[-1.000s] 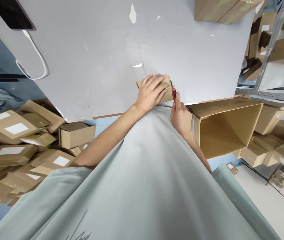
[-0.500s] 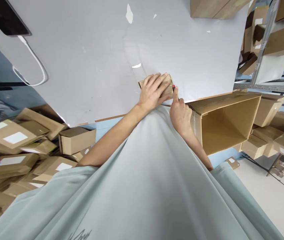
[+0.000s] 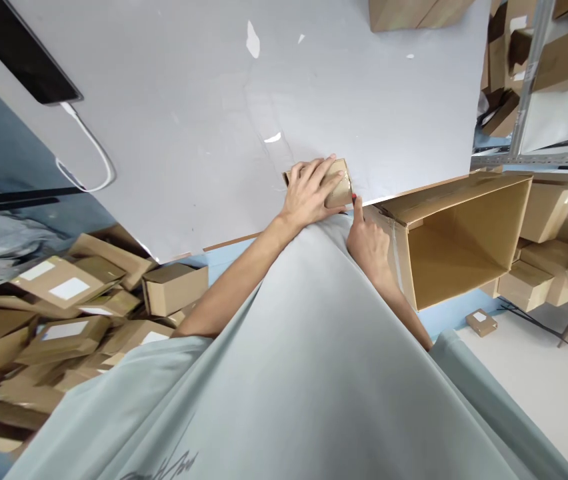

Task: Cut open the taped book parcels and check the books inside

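A small cardboard box [image 3: 340, 181] lies near the table's front edge, with shiny tape showing at its right end. My left hand [image 3: 309, 190] is gripped over its top, fingers spread across the cardboard and thumb on the near side. My right hand [image 3: 370, 241] is closed around a slim tool, apparently a utility knife [image 3: 354, 198]. Only its red part shows clearly beyond my fingertip; the rest is hidden in the hand. My right index finger is stretched along the tool, which meets the near corner of the box's right end.
A large open carton [image 3: 459, 247] stands right of my right arm, below table height. On the table [image 3: 189, 133] are a phone [image 3: 24, 53] with a white cable, paper scraps [image 3: 253, 40] and another box [image 3: 414, 13]. Boxes [image 3: 69, 287] pile up at left; shelving [image 3: 529, 80] stands right.
The right hand with the knife has moved toward my body along the box's right end. The left hand still holds the box, now slightly tilted. The whole view has shifted a little.
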Demonstrator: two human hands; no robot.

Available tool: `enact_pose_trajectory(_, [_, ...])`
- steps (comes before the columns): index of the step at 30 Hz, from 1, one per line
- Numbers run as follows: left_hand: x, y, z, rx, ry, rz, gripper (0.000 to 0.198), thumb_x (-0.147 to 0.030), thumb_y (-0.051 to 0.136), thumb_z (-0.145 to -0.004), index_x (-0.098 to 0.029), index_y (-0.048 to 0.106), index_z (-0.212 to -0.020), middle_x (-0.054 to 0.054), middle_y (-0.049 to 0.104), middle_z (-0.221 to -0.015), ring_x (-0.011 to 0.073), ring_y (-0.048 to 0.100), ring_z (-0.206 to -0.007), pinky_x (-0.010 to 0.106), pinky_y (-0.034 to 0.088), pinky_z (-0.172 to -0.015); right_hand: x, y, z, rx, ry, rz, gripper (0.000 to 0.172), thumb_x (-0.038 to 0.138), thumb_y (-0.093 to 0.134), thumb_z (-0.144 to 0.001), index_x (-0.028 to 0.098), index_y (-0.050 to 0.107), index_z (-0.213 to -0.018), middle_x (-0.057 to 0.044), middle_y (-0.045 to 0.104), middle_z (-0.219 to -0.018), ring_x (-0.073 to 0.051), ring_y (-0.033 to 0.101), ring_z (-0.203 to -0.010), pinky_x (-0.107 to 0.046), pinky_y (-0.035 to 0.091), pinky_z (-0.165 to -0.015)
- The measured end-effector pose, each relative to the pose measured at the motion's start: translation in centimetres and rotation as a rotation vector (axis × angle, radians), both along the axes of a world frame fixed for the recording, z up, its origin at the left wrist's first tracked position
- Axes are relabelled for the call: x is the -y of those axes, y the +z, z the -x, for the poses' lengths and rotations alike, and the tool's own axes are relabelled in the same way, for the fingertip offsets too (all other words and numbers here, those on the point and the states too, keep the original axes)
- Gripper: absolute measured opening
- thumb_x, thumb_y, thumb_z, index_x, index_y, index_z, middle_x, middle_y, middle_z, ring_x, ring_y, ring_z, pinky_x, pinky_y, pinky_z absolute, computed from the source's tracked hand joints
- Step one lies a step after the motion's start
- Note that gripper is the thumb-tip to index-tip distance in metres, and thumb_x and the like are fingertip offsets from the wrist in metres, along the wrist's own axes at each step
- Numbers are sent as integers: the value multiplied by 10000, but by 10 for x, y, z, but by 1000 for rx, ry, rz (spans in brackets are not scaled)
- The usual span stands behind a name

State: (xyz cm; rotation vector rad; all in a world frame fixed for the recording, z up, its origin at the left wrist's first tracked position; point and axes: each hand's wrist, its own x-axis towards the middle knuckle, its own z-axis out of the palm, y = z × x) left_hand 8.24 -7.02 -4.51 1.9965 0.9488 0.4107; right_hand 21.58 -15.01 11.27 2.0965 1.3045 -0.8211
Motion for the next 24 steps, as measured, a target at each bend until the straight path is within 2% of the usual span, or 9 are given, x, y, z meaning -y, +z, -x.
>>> enact_pose_trajectory(3, [3, 0, 0, -1, 6, -5, 795, -802, 817, -901, -329, 701, -1530, 200, 544, -1778, 482, 499, -1639, 737, 310, -1333, 6, 8, -2, -16, -17, 35, 749, 114, 386, -1127, 180, 273, -1864, -187, 843, -1082, -338, 848, -1005, -419, 650, -848])
enact_pose_trajectory(9, [0, 1, 3, -1, 8, 7, 791, -790, 838, -890, -331, 701, -1520, 191, 552, -1774, 482, 511, -1637, 736, 320, -1339, 9, 30, -6, -51, -50, 78, 730, 117, 469, -1131, 191, 343, -1846, -185, 848, -1078, -354, 855, -1002, -422, 638, -851])
enact_pose_trajectory(11, [-2, 4, 3, -12, -7, 8, 783, -766, 845, -898, -327, 698, -1528, 186, 532, -1790, 483, 496, -1653, 739, 308, -1357, 14, 41, -10, -84, -58, 11, 704, 145, 469, -1135, 190, 381, -1832, -183, 848, -1089, -358, 839, -978, -434, 635, -846])
enact_pose_trajectory(14, [-6, 13, 3, -27, -50, -8, 772, -700, 857, -916, -305, 685, -1556, 181, 503, -1812, 475, 455, -1687, 744, 260, -1401, 15, 47, -26, -133, -86, -231, 689, 243, 456, -1152, 260, 378, -1837, -161, 829, -1109, -337, 795, -920, -457, 637, -850])
enact_pose_trajectory(16, [-9, 23, 1, -24, -112, -20, 728, -638, 837, -953, -288, 678, -1571, 170, 507, -1811, 459, 425, -1712, 749, 228, -1425, 2, 33, -43, -198, -101, -429, 662, 308, 391, -1172, 319, 386, -1834, -156, 791, -1166, -321, 781, -926, -483, 641, -881])
enact_pose_trajectory(19, [-12, 39, 5, -32, -156, -26, 517, -535, 718, -1063, -313, 706, -1530, 110, 537, -1796, 404, 389, -1745, 744, 194, -1453, -38, -20, -68, -383, -110, -664, 595, 401, 322, -1200, 308, 549, -1743, -174, 699, -1328, -332, 791, -1119, -521, 627, -1007])
enact_pose_trajectory(21, [-9, 48, 14, -55, -76, -25, 397, -493, 625, -1124, -342, 734, -1475, 67, 540, -1794, 372, 368, -1760, 728, 182, -1466, -65, -63, -76, -482, -98, -731, 583, 458, 336, -1202, 260, 660, -1644, -181, 688, -1356, -343, 772, -1221, -538, 607, -1086])
enact_pose_trajectory(23, [-1, 50, 29, -71, 99, -14, 396, -523, 582, -1148, -343, 731, -1467, 73, 532, -1798, 376, 350, -1767, 717, 200, -1464, -79, -96, -77, -561, -100, -709, 591, 532, 387, -1191, 239, 687, -1607, -174, 729, -1333, -334, 763, -1233, -543, 603, -1123])
enact_pose_trajectory(24, [5, 49, 38, -73, 211, -3, 438, -564, 578, -1147, -334, 712, -1495, 95, 524, -1801, 387, 345, -1767, 713, 223, -1456, -80, -107, -76, -592, -101, -691, 611, 577, 419, -1179, 230, 678, -1611, -169, 752, -1315, -331, 759, -1233, -546, 604, -1133])
